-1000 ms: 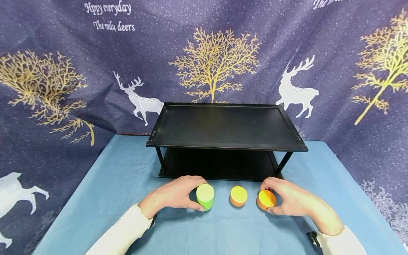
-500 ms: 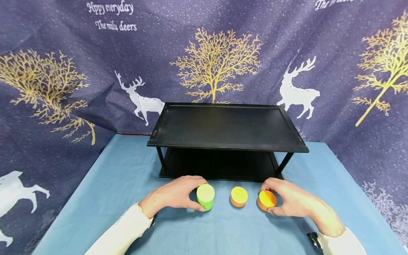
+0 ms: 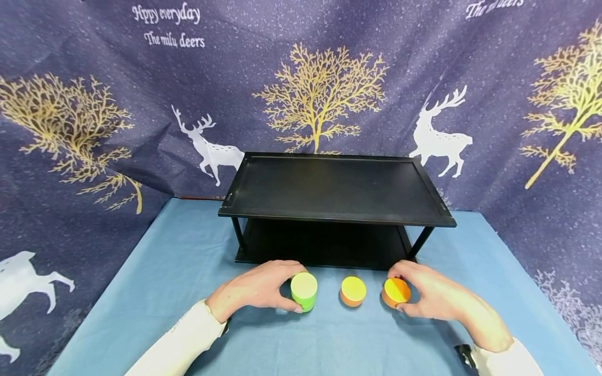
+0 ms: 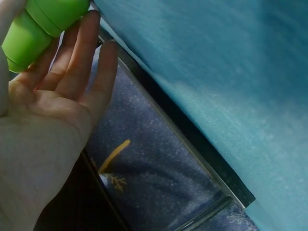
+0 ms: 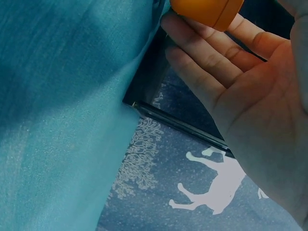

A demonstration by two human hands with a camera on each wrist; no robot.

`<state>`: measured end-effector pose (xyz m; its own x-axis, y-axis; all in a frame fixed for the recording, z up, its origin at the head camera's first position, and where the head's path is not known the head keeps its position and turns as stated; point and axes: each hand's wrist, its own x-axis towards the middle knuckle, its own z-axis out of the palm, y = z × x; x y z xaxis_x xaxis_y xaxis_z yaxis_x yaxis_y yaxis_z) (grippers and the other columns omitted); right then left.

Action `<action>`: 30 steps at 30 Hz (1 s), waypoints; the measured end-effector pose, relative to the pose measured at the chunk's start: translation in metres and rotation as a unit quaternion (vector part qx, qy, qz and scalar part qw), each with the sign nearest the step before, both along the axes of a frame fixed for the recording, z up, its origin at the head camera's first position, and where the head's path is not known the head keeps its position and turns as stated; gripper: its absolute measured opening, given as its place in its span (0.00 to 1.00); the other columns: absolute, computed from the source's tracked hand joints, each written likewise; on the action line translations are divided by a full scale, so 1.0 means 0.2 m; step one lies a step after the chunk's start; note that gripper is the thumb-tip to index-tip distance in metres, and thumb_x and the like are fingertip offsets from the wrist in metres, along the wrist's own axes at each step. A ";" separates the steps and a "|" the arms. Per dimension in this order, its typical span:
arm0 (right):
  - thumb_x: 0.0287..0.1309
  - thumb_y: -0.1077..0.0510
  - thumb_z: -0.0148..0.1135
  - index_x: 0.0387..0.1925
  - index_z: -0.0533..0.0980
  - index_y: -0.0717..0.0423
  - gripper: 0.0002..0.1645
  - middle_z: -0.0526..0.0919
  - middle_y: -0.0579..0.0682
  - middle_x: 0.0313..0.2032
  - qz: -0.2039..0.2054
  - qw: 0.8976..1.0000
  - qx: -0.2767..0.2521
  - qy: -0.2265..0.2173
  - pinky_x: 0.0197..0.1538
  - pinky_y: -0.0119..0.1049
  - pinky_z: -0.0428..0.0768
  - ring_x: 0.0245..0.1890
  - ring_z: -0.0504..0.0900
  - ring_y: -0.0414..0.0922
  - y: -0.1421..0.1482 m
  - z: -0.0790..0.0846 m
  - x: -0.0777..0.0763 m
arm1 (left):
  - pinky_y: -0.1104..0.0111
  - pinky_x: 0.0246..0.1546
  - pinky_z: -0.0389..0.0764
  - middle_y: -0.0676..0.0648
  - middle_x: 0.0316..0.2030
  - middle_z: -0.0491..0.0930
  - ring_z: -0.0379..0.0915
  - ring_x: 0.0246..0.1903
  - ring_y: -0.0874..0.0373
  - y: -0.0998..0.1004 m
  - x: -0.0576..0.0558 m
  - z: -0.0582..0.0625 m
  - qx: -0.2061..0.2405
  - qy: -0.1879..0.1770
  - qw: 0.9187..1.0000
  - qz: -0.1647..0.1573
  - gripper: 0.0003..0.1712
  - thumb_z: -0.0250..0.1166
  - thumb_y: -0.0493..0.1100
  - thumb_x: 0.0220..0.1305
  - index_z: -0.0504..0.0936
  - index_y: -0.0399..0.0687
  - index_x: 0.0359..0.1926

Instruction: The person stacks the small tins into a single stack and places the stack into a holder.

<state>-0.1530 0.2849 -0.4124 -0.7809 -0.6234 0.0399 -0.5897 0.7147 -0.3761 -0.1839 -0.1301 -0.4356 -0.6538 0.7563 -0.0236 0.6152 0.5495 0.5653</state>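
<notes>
Left hand (image 3: 256, 290) curled round the green cylinder (image 3: 303, 291) on the blue table (image 3: 188, 250). Right hand (image 3: 430, 295) gripped the orange disc (image 3: 396, 292), tilted. A second orange disc (image 3: 352, 291) sat between them, before the black shelf (image 3: 336, 190).

We see a smooth, matt green cylinder (image 3: 303, 291) and orange disc (image 3: 396, 292), plastic by the look; the blue tablecloth (image 3: 178, 261) is soft woven cloth, and the black shelf (image 3: 336, 188) looks matt, faintly sheened
</notes>
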 end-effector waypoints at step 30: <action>0.45 0.58 0.84 0.53 0.78 0.41 0.33 0.76 0.32 0.46 -0.029 0.996 -0.029 0.080 0.52 0.40 0.86 0.44 0.76 0.33 -0.04 0.01 0.03 | 0.65 0.59 0.80 0.66 0.50 0.80 0.75 0.48 0.67 0.00 0.00 -0.01 0.005 -0.003 1.000 0.005 0.33 0.82 0.62 0.56 0.82 0.64 0.59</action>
<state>-0.1477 0.2779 -0.4102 -0.7966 -0.5699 0.2013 -0.6033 0.7290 -0.3234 -0.1832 -0.1300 -0.4373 -0.6605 0.7505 -0.0207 0.6065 0.5495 0.5746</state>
